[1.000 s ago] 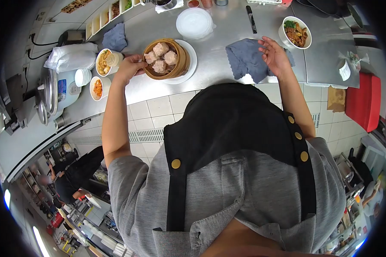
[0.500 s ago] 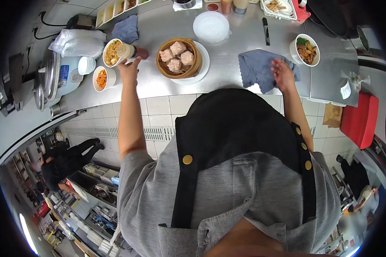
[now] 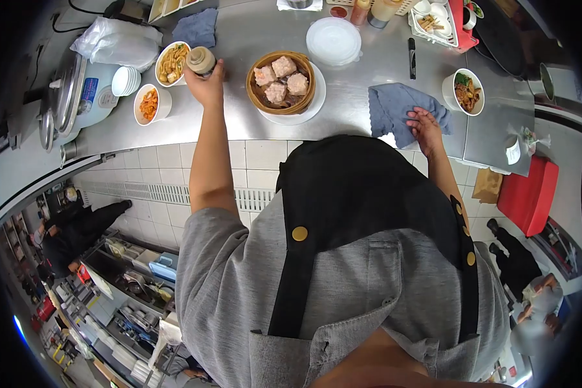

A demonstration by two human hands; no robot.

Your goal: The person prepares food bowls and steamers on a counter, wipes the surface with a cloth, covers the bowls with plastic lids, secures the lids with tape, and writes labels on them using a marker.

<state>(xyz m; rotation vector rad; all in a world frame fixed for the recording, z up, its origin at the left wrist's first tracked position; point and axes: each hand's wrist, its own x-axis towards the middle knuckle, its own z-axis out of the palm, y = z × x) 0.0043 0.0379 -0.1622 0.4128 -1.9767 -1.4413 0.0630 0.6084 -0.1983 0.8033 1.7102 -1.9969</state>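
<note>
My left hand [image 3: 208,88] is closed round a squeeze bottle [image 3: 200,61], whose tan top faces up toward me. Just left of the bottle stands a white bowl of noodles or similar food [image 3: 172,64]. Nearer the front edge is a smaller cup of orange shredded food [image 3: 149,105]. My right hand [image 3: 425,128] rests palm up on or just over a blue-grey cloth [image 3: 401,110], its fingers loosely curled and holding nothing. Between my hands, a bamboo steamer [image 3: 280,83] with several dumplings sits on a white plate [image 3: 321,92].
A round plastic lid [image 3: 334,41] and a black marker [image 3: 412,58] lie farther back. At the right stands a bowl of meat and greens [image 3: 464,92]. Stacked white cups [image 3: 126,81] and a plastic bag [image 3: 118,43] are at the left. People are visible behind me on both sides.
The squeeze bottle, earlier tilted with its top toward the noodle bowl, now stands more upright in my left hand. My right hand stays by the cloth. The view has shifted slightly.
</note>
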